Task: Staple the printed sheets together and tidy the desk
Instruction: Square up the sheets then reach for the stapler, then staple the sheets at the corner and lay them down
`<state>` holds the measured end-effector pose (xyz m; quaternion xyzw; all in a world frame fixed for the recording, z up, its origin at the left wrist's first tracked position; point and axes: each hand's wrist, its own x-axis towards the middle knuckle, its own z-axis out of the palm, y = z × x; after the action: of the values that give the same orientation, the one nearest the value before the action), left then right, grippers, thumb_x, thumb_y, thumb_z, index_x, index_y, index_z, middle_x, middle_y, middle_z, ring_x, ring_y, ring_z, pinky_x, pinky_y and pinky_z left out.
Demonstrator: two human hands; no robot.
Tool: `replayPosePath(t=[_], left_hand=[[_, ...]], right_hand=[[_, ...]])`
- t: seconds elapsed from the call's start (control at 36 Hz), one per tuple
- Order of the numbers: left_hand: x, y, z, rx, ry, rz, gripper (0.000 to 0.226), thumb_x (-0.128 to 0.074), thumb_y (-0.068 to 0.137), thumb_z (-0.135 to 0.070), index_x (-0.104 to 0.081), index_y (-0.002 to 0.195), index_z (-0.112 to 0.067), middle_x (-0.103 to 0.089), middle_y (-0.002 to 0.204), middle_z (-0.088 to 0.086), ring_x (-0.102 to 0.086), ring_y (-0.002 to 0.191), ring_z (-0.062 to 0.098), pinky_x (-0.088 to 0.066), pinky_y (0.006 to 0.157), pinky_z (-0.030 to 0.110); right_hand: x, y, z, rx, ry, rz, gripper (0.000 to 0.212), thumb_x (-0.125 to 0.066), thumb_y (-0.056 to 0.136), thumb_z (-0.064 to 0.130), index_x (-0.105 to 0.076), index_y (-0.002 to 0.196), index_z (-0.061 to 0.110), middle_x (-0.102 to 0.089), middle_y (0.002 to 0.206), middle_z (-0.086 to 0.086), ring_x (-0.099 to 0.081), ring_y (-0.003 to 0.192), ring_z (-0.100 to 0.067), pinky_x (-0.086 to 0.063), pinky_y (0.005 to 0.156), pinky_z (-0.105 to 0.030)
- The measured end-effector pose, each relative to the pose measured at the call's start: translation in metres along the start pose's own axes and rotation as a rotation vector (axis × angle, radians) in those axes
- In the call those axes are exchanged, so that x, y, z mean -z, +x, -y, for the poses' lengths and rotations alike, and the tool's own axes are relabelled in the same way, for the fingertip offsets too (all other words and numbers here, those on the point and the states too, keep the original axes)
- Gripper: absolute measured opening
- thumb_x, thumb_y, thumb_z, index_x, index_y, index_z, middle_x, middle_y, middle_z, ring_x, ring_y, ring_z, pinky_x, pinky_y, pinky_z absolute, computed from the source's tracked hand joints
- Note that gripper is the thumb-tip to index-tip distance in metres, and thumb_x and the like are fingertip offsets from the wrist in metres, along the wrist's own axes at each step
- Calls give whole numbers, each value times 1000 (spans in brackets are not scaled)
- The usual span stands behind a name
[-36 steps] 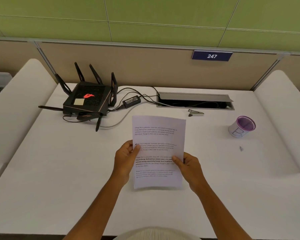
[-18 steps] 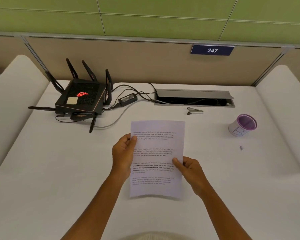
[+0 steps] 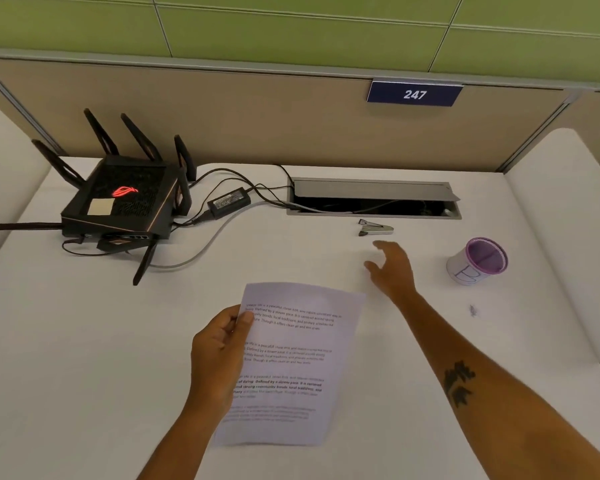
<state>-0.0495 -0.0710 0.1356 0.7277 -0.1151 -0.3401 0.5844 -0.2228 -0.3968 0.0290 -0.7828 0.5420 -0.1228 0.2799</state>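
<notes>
Left hand grips the printed sheets; right hand, fingers spread and empty, hovers at 6 o'clock of the stapler.

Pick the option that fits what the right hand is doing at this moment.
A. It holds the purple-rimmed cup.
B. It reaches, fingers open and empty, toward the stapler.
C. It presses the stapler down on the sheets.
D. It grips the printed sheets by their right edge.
B: the right hand is stretched out with open, empty fingers just short of the stapler, while only the left hand holds the printed sheets.
</notes>
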Motion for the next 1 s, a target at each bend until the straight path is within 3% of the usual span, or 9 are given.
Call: replayPosePath(t=[0.11,0.19,0.31,0.47,0.58,0.78,0.83,0.89,1.0], left_hand=[[-3,-3,4,30,13,-10,15,-64,105,-28,-78,108,-26,-84,93,-2,-81,82,22,-65,71,35],[-4,-4,7,33,39,-19,16,-63,105,-30,-78,106,-26,-83,90,-2,-80,77,21,-63,62,26],[-6,-5,12,66,27,-31,16,-63,105,-27,-79,105,-27,-84,91,-2,-80,78,19,-63,66,30],[-4,-4,18,94,43,-56,16,-64,105,-27,-79,105,-26,-84,91,-1,-80,77,23,-63,63,30],[-3,-6,18,94,67,-63,16,-63,105,-26,-79,106,-27,-84,92,-3,-81,78,21,-63,65,31],[1,-10,15,75,130,-35,15,-63,105,-29,-78,106,-30,-84,91,-7,-81,77,19,-65,63,31],[3,-11,14,71,144,-17,16,-62,105,-28,-78,108,-29,-84,91,-6,-81,78,21,-67,65,34],[4,-11,14,61,158,8,17,-62,106,-27,-79,109,-27,-84,93,-4,-81,78,23,-68,69,40],[5,-10,11,37,188,65,17,-62,107,-25,-79,108,-28,-84,93,-6,-81,81,20,-67,69,34]], right_hand=[[1,43,-2,8,-180,5,69,-79,89,27,-47,149,15,-45,154,-11,-40,142,-34,-41,111,-51],[-2,67,-4,31,-224,22,74,-79,90,34,-44,152,17,-40,159,-10,-36,147,-33,-37,116,-52],[-7,93,-3,105,-302,75,66,-71,96,36,-44,154,20,-41,159,-7,-35,148,-31,-31,121,-52],[-11,109,-3,217,-384,100,46,-64,100,26,-54,144,18,-53,139,-7,-49,130,-30,-41,109,-50],[-11,105,-7,241,-358,77,42,-65,101,27,-56,141,17,-54,139,-7,-49,131,-31,-41,107,-49],[-11,71,3,98,41,114,38,-59,104,33,-54,140,24,-63,138,-4,-56,130,-28,-38,113,-47],[-5,54,15,44,295,149,36,-61,103,34,-56,136,22,-66,127,1,-63,120,-26,-51,99,-38],[4,34,30,17,464,206,33,-64,102,31,-59,133,20,-68,121,3,-67,113,-23,-52,83,-25],[23,1,59,86,530,397,29,-66,101,32,-63,128,22,-71,116,-1,-72,101,-29,-57,80,-30]])
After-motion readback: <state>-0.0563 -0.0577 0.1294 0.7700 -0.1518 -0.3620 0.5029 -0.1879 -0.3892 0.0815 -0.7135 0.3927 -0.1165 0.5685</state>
